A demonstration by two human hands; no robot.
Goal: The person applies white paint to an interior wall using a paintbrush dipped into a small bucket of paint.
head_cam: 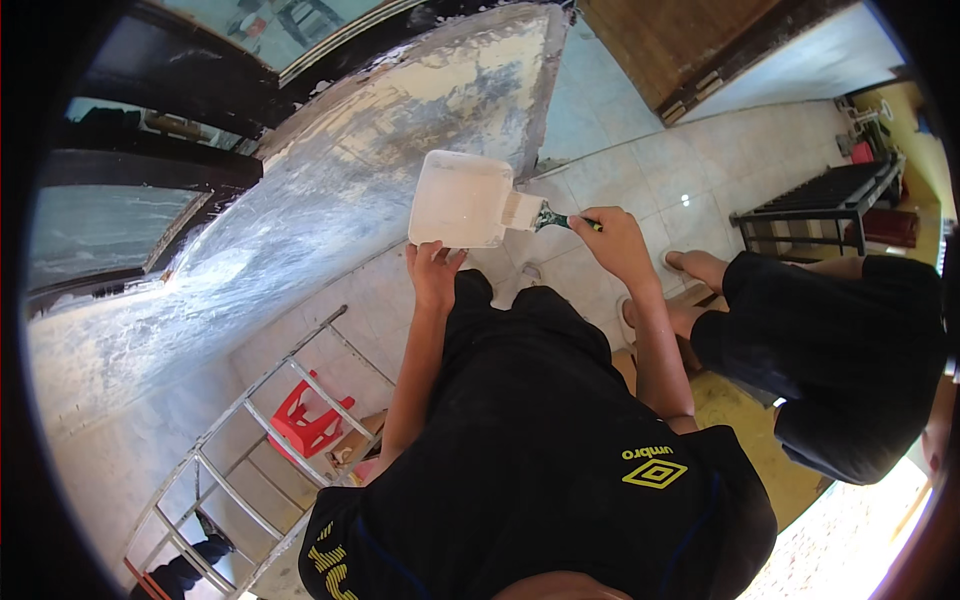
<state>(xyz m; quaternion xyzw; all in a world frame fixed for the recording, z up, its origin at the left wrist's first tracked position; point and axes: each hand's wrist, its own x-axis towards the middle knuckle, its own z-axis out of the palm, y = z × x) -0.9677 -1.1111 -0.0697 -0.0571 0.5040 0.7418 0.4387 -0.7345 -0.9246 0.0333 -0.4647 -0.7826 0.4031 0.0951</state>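
My left hand (pixel 433 271) grips the near rim of a square plastic tub (pixel 460 196) with pale paint-like liquid in it. In my right hand (pixel 616 241) is a flat paintbrush (pixel 553 217) with a dark green, paint-flecked handle. The brush's pale bristles touch the tub's right side; whether their tips are over the rim or against its outer wall I cannot tell. Beyond the tub stands a low wall (pixel 390 127) with patchy cream and grey plaster.
A metal ladder (pixel 251 405) leans at the lower left, with a red plastic stool (pixel 307 420) behind it. Another person (pixel 817 337) in black stands at my right. Farther right is a black metal rack (pixel 821 199). Dark window frames (pixel 187 67) top the wall.
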